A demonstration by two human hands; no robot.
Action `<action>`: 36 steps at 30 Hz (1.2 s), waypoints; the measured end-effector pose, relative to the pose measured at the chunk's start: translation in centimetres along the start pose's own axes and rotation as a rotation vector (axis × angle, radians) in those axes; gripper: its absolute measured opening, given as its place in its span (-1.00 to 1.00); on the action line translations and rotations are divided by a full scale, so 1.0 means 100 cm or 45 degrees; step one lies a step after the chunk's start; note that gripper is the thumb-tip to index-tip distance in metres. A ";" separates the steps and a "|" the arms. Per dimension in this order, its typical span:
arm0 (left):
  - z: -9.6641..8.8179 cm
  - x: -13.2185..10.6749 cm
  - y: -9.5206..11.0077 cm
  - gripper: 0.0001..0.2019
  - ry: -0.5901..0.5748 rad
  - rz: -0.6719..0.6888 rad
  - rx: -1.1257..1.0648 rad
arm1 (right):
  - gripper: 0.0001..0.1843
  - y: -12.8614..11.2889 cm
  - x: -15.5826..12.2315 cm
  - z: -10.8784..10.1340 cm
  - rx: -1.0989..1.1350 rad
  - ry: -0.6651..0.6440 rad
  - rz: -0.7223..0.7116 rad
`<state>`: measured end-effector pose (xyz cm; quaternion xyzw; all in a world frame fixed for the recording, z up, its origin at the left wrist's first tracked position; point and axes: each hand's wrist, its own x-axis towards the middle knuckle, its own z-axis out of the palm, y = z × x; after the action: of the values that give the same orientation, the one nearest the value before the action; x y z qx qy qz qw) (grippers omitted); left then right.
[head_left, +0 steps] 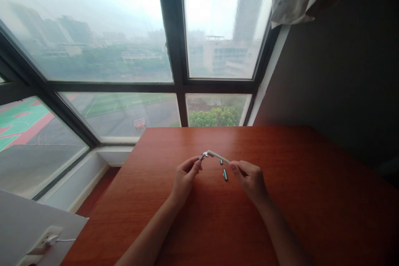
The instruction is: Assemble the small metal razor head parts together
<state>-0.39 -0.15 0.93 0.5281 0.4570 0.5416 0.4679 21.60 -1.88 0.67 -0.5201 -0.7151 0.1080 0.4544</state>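
The white razor-like handle [218, 156] is above the counter [212, 224], its long axis running sideways, with the left hand's [184, 178] fingers pinching the silver piece [203, 156] at its left end and the right hand's [253, 179] fingers gripping its other end.

A pale, slim, straight stick [220, 157] reaches from the pinched fingertips of the right grip [252, 178], slanting leftward and away from it. A short, shiny silver piece [203, 156] sits in the fingertips of the left grip [187, 174], sloping away from it to the right. Their far ends come together between the two grips; whether they are joined is too small to tell.
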 end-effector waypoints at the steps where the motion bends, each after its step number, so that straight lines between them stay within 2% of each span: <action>1: 0.000 0.000 -0.001 -0.66 -0.011 -0.007 -0.010 | -0.61 0.000 0.000 0.000 0.011 -0.004 0.000; 10: -0.002 0.001 -0.006 -0.59 -0.084 -0.092 -0.122 | -0.62 0.003 0.000 0.002 -0.014 0.042 0.029; 16: 0.000 0.001 -0.008 -0.57 -0.160 -0.210 -0.203 | -0.64 -0.001 0.000 0.002 0.084 -0.004 -0.027; 21: 0.004 0.000 -0.006 -0.54 -0.228 -0.296 -0.289 | -0.67 0.000 0.000 0.004 0.058 -0.002 -0.038; 36: 0.007 -0.001 -0.002 -0.60 -0.263 -0.436 -0.539 | -0.73 0.004 0.002 0.001 0.037 0.019 0.033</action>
<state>0.35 -0.25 0.68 0.3862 0.3660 0.4815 0.6965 21.74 -1.49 0.47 -0.5234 -0.7032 0.1203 0.4660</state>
